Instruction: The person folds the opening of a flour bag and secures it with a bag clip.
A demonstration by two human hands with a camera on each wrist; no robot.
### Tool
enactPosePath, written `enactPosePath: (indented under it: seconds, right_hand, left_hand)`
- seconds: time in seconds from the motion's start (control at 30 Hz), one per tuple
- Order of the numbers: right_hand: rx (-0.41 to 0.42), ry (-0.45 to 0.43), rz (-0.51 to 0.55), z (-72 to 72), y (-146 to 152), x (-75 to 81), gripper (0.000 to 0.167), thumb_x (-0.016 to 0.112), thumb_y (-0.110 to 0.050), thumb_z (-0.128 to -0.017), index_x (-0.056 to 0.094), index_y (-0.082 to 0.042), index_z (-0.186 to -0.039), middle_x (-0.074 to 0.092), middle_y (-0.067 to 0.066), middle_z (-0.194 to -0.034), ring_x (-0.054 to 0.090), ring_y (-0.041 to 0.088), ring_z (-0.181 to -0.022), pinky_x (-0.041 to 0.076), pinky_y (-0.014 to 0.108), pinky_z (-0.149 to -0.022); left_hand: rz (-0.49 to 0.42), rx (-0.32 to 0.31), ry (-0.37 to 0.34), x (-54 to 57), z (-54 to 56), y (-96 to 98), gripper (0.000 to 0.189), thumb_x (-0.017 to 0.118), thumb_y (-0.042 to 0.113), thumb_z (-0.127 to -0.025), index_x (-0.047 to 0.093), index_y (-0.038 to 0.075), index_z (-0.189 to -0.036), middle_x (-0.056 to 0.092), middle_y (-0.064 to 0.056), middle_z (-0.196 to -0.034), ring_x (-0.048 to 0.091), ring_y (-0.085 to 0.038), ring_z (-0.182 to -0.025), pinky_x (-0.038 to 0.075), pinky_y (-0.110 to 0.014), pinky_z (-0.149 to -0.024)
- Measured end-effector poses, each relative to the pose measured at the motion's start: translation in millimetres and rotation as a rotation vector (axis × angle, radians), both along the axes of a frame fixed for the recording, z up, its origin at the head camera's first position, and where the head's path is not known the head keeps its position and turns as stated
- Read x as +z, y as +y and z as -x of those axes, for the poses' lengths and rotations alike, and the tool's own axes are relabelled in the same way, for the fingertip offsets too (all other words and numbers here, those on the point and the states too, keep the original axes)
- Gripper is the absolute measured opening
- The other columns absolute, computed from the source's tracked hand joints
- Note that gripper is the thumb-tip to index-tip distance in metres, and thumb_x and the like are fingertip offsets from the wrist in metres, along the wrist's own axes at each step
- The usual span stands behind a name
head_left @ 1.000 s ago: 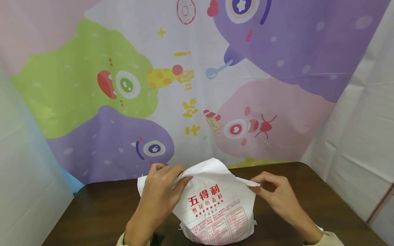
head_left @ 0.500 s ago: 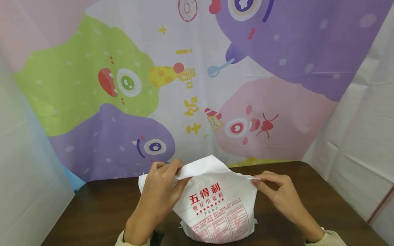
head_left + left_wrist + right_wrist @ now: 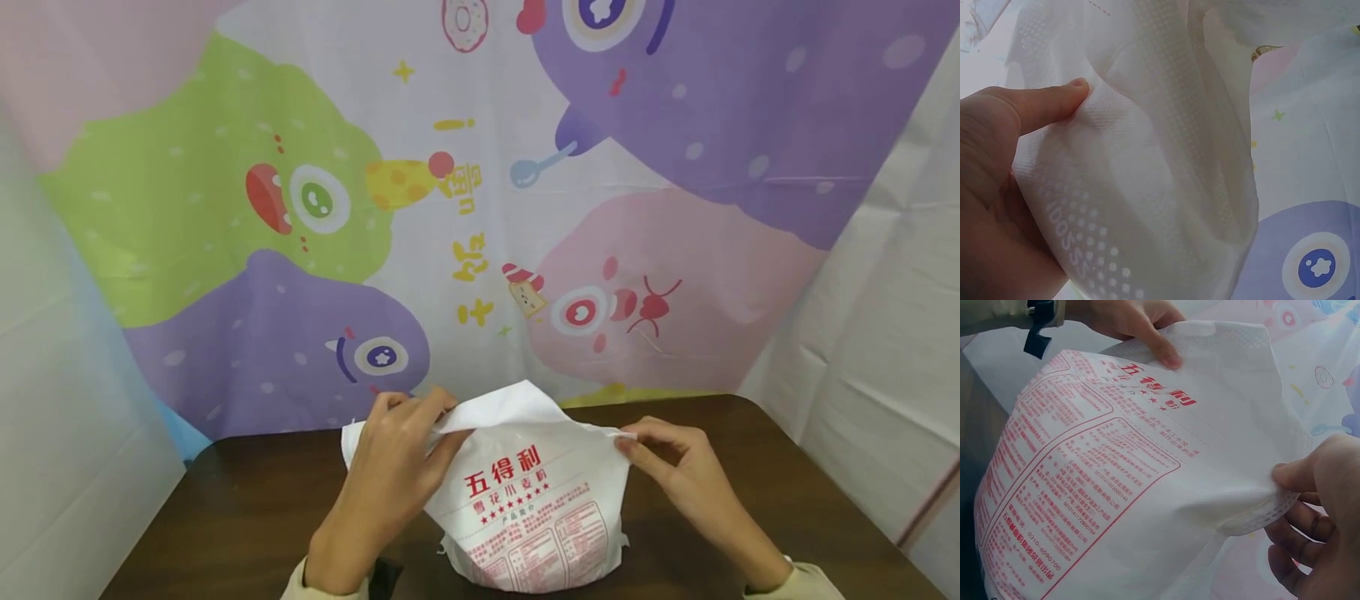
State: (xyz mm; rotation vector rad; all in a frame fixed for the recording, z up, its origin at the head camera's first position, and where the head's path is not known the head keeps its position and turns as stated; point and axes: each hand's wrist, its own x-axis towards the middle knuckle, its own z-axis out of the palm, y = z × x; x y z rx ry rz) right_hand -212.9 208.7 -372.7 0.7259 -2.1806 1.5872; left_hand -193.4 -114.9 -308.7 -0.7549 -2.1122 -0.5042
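A white flour bag point(image 3: 525, 508) with red print stands on the dark wooden table point(image 3: 247, 508). Its top is partly folded over, and a white flap rises behind the printed front. My left hand point(image 3: 401, 467) grips the bag's upper left side, thumb in front and fingers behind. In the left wrist view that thumb point(image 3: 1054, 103) presses on the dotted white weave. At the upper right corner, my right hand point(image 3: 686, 471) pinches the bag's edge between thumb and fingers, as the right wrist view of the bag point(image 3: 1116, 469) also shows. The bag's inside is hidden.
A cloth backdrop point(image 3: 480, 358) with cartoon creatures hangs right behind the table's far edge. White cloth walls point(image 3: 870, 333) close off both sides. A small black item point(image 3: 385, 575) sits by the left wrist.
The right hand has drawn the bag's right corner slightly up and outward, so its edge looks straighter. The left hand keeps its hold; the view has shifted slightly.
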Motion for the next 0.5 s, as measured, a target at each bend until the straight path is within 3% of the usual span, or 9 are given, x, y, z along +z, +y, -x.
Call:
enactPosePath:
  seconds: [0.3, 0.5]
  right_hand:
    - [0.098, -0.026, -0.007, -0.2, -0.2, -3.3, 0.012, 0.072, 0.001, -0.088, 0.071, -0.007, -0.097, 0.067, 0.007, -0.094, 0.062, 0.013, -0.081, 0.052, 0.027, -0.067]
    - [0.096, -0.004, -0.012, 0.5, -0.8, -2.8, 0.011, 0.073, 0.001, -0.087, 0.071, -0.007, -0.093, 0.065, 0.008, -0.093, 0.062, 0.013, -0.083, 0.052, 0.026, -0.067]
  left_hand:
    - [0.022, 0.009, -0.013, 0.3, 0.4, 0.3, 0.036, 0.088, 0.012, -0.073, 0.053, 0.013, -0.085, 0.059, 0.006, -0.067, 0.057, -0.008, -0.061, 0.043, -0.037, -0.08]
    - [0.039, -0.013, -0.039, 0.8, -1.5, -1.6, 0.03, 0.086, 0.014, -0.076, 0.058, 0.014, -0.089, 0.062, 0.007, -0.071, 0.056, -0.008, -0.062, 0.042, -0.037, -0.081]
